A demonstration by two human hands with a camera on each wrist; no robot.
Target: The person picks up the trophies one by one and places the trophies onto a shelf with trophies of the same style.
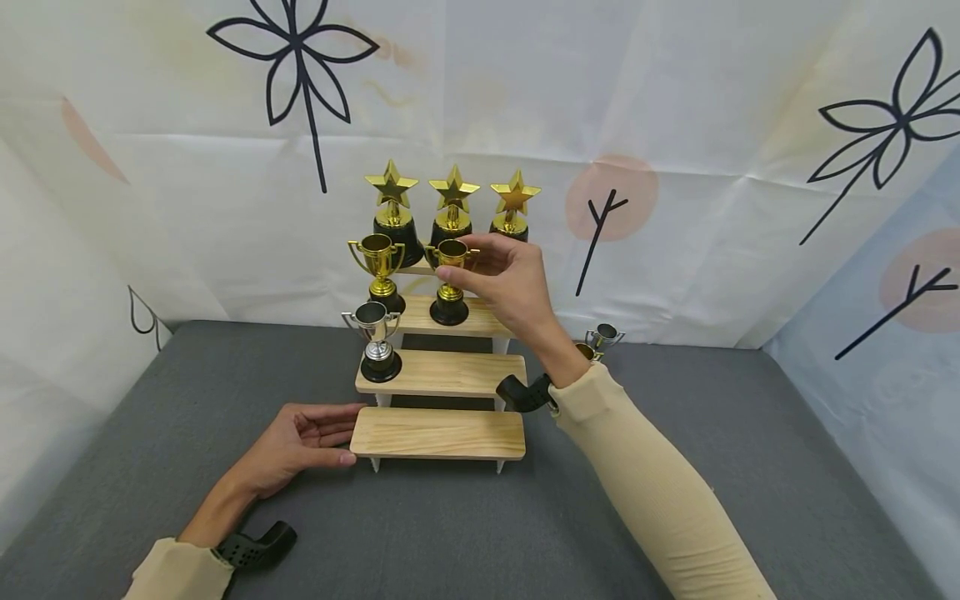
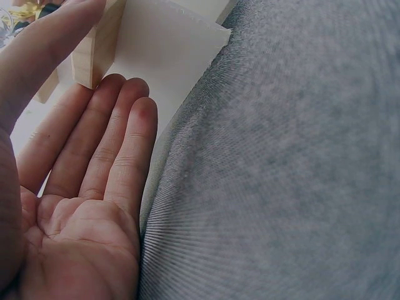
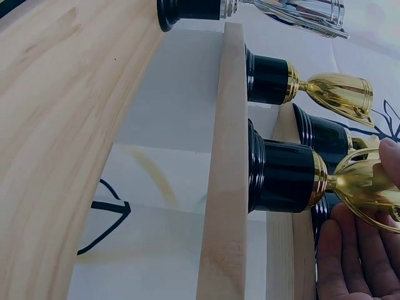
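My right hand [image 1: 510, 279] pinches a gold trophy cup [image 1: 450, 292] by its bowl, thumb in front and fingers behind. In the right wrist view the black base of this gold cup [image 3: 281, 175] stands upright at the second-highest step. Left of it on that step is another gold trophy cup [image 1: 381, 271]. A silver trophy cup [image 1: 377, 342] stands at the left end of the step below. My left hand [image 1: 303, 442] has its fingers extended at the left end of the bottom step [image 1: 438, 433], fingertips right at the wood [image 2: 94, 59].
Three gold star trophies [image 1: 453, 200] line the top step of the wooden display stand [image 1: 457, 372]. Behind my right wrist, a silver cup [image 1: 603, 335] and a gold cup stand partly hidden. Grey cloth [image 1: 300, 542] covers the table, with a patterned white backdrop [image 1: 675, 83] behind.
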